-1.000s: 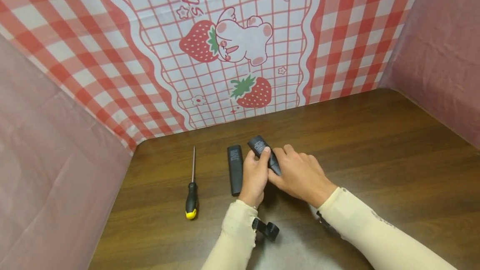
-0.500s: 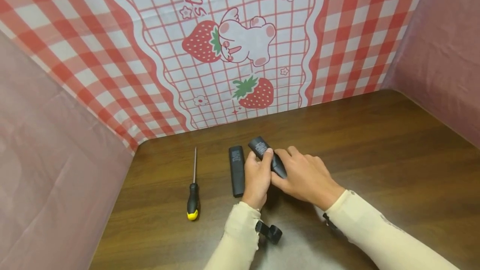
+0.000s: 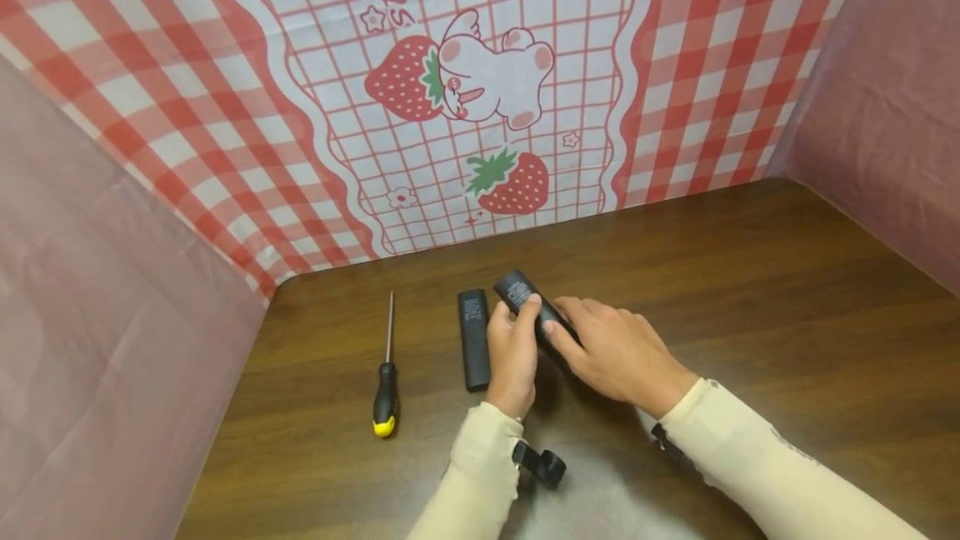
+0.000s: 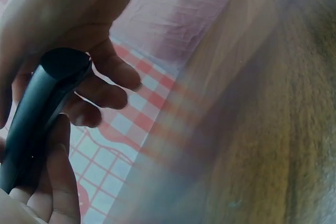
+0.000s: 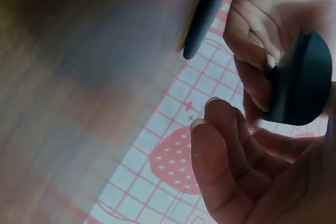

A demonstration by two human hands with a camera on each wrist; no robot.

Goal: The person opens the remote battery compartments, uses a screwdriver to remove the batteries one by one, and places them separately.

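A black remote control [image 3: 514, 285], label side up, is held at a slant between both hands in the head view. My left hand [image 3: 513, 361] grips its upper part, the thumb lying across the back near the printed text. On the lower part is my right hand [image 3: 626, 354], thumb on the back and fingers on the far side. The left wrist view shows one end of this remote [image 4: 34, 111] among the fingers. In the right wrist view its end [image 5: 307, 80] points toward the camera, with the right fingers bent below it.
Left of the hands, a second black remote control [image 3: 473, 340] lies label side up on the wooden table [image 3: 750, 298]. Farther left is a screwdriver [image 3: 386, 382] with a black and yellow handle. A strawberry-print cloth [image 3: 495, 90] hangs behind, with pink cloth [image 3: 112, 298] at both sides.
My right hand has shifted slightly right and down along the remote, and its thumb has moved from the lower edge onto the back. The left hand keeps its grip. More of the remote's lower part shows.
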